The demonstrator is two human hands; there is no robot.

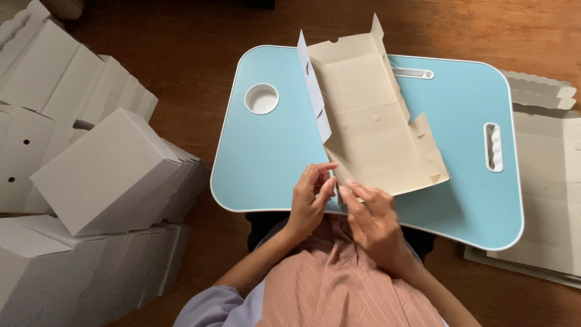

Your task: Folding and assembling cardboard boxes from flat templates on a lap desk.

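Cardboard box blank (369, 121), cream inside and white outside, lies half-opened and slanted on the light-blue bench (272, 151), running away from the fingers toward the far edge. Its near corner sits right at the fingertips; one long side wall already stands upright on the left, and the far end flaps are raised.

Far left of the fingers: a heap of folded white boxes (103, 169) on the wooden floor (200, 54), well apart from both hands. A round cup recess (261, 98) in the bench lies beyond and left of the fingers.

Left hand (310, 197): fingers curled and pinching the near end of the upright side wall, thumb against fingertips. Grasp looks light; the exact contact is partly hidden.

Right hand (372, 221): touching the left hand, fingers (357, 192) pressed down on the blank's near corner edge. Whether they pinch a flap or only press it flat cannot be told.

Right of the fingers: a corner tab (430, 157) on the blank, not yet tucked. Further right, a slot handle (493, 147) in the bench, then a stack of flat unfolded blanks (544, 181) on the floor.

Judgement: the step in hand looks like forming the near-left corner. The next move calls for holding the wall upright while the flap is creased and tucked, keeping the blank from sliding.
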